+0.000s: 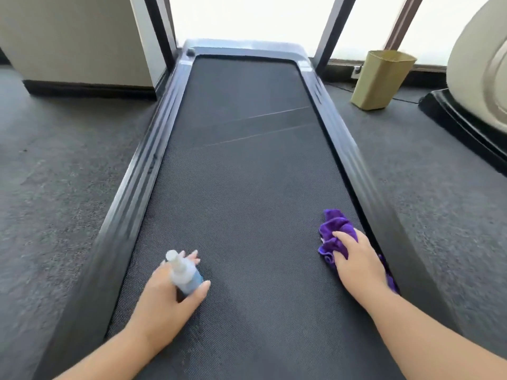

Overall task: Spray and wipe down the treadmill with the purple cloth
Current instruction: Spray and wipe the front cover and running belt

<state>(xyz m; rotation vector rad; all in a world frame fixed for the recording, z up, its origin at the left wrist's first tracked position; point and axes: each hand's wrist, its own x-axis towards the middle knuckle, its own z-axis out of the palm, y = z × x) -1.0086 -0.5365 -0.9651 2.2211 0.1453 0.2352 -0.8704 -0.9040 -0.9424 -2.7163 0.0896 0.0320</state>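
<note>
The treadmill's dark belt [247,174] runs away from me between two black side rails [129,198]. My left hand [170,294] holds a small spray bottle [184,274] of blue liquid with a white nozzle, low over the belt's near left part. My right hand [359,259] grips the bunched purple cloth [333,231] and presses it on the belt at its right edge, next to the right rail. Part of the cloth is hidden under the hand.
Grey carpet [55,174] lies on both sides. An olive bin [380,78] stands on the floor to the right of the treadmill's front. Another machine's black base [466,124] sits far right. Dark uprights [162,31] rise at the treadmill's head, before bright windows.
</note>
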